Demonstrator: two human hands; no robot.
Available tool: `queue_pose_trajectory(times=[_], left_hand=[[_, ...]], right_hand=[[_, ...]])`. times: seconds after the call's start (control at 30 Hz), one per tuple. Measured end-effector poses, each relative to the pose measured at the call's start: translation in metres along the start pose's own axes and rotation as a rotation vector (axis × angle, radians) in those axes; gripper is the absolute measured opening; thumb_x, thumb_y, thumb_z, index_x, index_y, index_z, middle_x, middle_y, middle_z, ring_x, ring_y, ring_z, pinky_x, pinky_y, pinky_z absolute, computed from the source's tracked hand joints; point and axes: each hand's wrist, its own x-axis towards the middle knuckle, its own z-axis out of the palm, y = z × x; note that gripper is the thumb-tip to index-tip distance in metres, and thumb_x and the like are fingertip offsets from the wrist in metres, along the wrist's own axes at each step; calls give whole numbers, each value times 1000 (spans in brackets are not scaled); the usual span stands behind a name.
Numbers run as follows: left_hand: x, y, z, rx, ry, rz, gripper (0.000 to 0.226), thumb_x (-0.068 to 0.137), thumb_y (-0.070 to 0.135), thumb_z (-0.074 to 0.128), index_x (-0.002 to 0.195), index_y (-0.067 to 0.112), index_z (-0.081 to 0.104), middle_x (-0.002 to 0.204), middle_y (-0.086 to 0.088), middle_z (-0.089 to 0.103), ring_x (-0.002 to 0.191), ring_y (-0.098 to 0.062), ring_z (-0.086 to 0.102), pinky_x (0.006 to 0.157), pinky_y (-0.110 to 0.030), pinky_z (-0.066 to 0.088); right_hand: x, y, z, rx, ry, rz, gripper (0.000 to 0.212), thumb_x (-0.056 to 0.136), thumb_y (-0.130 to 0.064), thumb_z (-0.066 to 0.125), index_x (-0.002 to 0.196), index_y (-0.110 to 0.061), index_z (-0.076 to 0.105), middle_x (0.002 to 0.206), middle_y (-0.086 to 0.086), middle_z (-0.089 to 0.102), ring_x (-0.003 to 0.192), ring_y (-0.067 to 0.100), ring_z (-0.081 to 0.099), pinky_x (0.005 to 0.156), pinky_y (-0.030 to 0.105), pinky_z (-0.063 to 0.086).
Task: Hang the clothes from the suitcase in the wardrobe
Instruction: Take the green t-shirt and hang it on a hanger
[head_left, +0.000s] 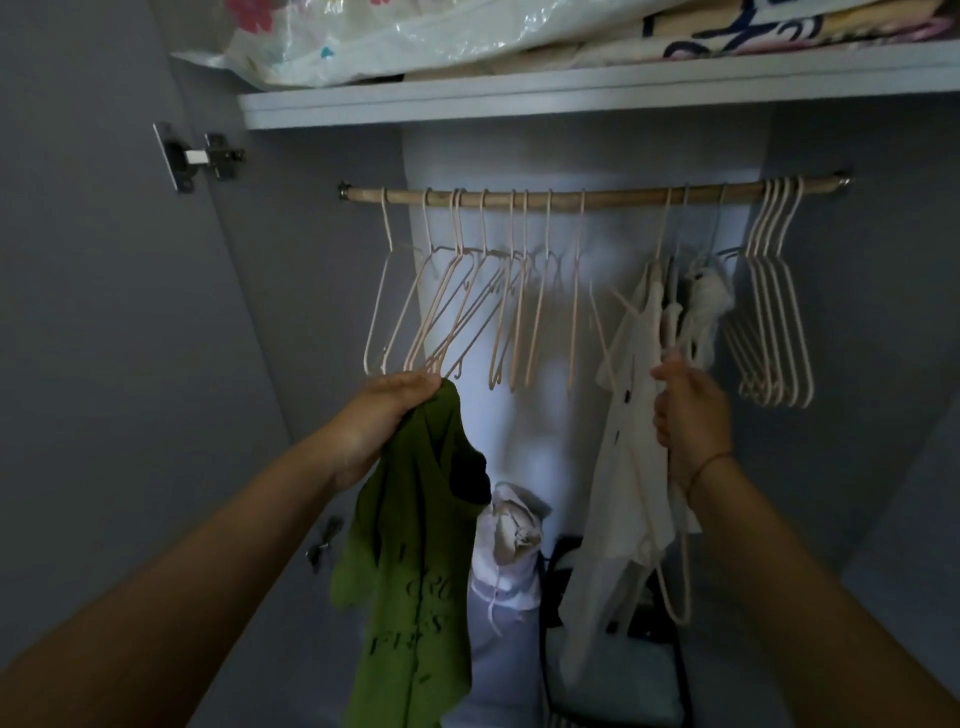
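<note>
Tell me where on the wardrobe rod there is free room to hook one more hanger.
The widest bare stretch of the rod lies between the left group of empty hangers and the hanging white clothes. A narrower gap sits between those clothes and the right bunch of hangers. The left half is crowded.

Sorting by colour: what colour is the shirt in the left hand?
The shirt is green with dark lettering; head view.
</note>
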Motion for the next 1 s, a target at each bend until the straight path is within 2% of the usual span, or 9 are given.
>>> queue_pose_trajectory(times=[0.13,0.2,0.27,0.37,0.43,0.53,0.63,0.93,1.0], left_hand=[[-15,-8,0,159,-12,1,25,93,26,55,105,8,68,102,-9,70,93,-20,67,78,-23,51],[-21,-9,2,239,-39,12,24,93,27,55,102,10,69,101,-6,70,91,-17,67,74,-19,51],[-25,-12,3,269,-64,23,22,94,27,55,100,12,69,103,-4,71,94,-16,67,82,-21,51],[-28,-20,6,285,-85,32,22,94,27,55,101,12,70,105,-5,71,97,-18,67,90,-27,50],[-30,-26,8,269,-92,33,21,94,26,55,98,11,71,103,-8,71,95,-20,67,88,-29,51],[-34,-31,9,259,-93,32,23,94,27,55,98,11,71,100,-9,72,94,-21,68,85,-27,52],[-39,-35,7,239,-91,29,25,94,30,54,100,12,71,102,-8,72,97,-22,68,88,-29,51],[-44,-31,-3,233,-65,64,21,95,29,53,89,19,70,90,-1,72,87,-16,67,81,-27,51],[-45,-31,-4,227,-67,71,21,95,29,53,86,21,70,88,0,71,85,-15,67,79,-26,49]], right_hand=[[-22,-5,-6,62,141,-78,47,90,-52,50,54,-22,45,43,-7,37,39,7,32,43,20,28],[-32,-12,-4,57,152,-77,53,87,-57,50,48,-23,40,42,-8,36,40,9,31,43,21,27],[-38,-17,2,-4,122,-45,54,87,-60,47,48,-23,38,48,-3,36,44,12,32,46,23,27],[-44,-16,16,-5,51,-11,48,84,-45,48,42,-22,48,43,-5,39,41,11,34,47,24,25],[-50,-12,28,29,-35,9,33,81,-31,46,50,-21,53,35,-9,35,34,6,31,43,21,23],[-60,-8,44,161,-221,21,34,97,-17,37,66,-12,50,37,-9,33,33,5,27,38,18,22],[-61,-11,52,307,-360,6,40,103,-21,30,71,-11,52,43,-7,39,42,6,34,44,18,28],[-47,-31,57,787,-412,60,50,102,-25,28,63,-17,59,53,-8,50,47,6,36,52,20,28],[-45,-31,59,878,-402,84,41,100,-25,33,67,-17,55,59,-6,51,49,7,37,52,21,29]])
